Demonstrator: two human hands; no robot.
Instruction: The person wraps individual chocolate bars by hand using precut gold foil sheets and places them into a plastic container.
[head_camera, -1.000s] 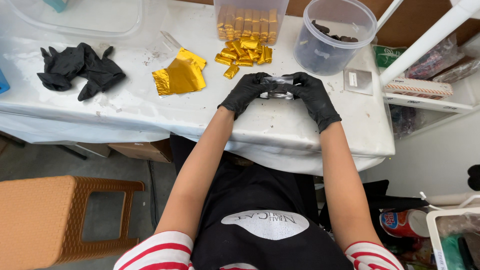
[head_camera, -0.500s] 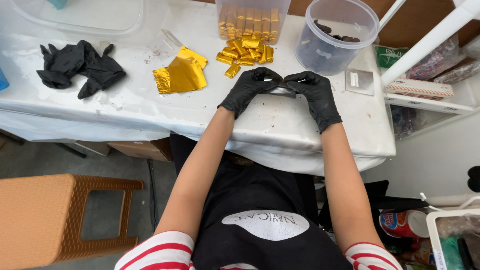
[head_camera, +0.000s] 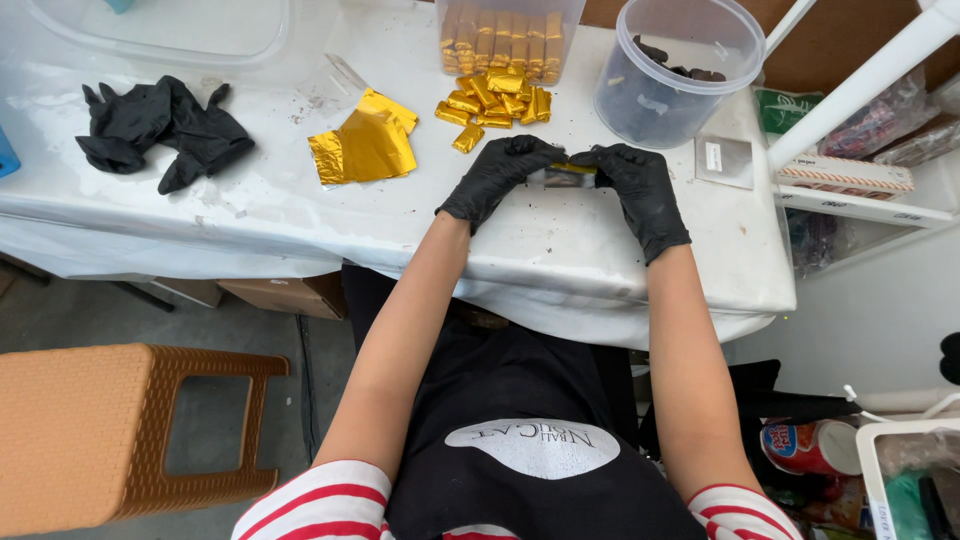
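Keep left hand (head_camera: 497, 176) and right hand (head_camera: 640, 185) pinched shut on the gold foil piece (head_camera: 570, 172), folding edges snug, low over the counter (head_camera: 300, 215).

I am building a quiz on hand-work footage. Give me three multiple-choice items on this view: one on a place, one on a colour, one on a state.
1. Where does the spare pair of black gloves lie?
A. On the table's left part
B. Inside the round tub
C. On the stool

2. What colour are the loose wrapped pieces beyond the hands?
A. Silver
B. Gold
C. Red

3. How is the small piece between the hands held?
A. Lying untouched on the table
B. Pinched by the left hand and right hand together
C. Held by one hand only

Answers:
1 A, the gloves lie crumpled near the left edge.
2 B, the heap shines gold, like the foil sheet beside it.
3 B, the fingertips of both gloved hands meet on it.
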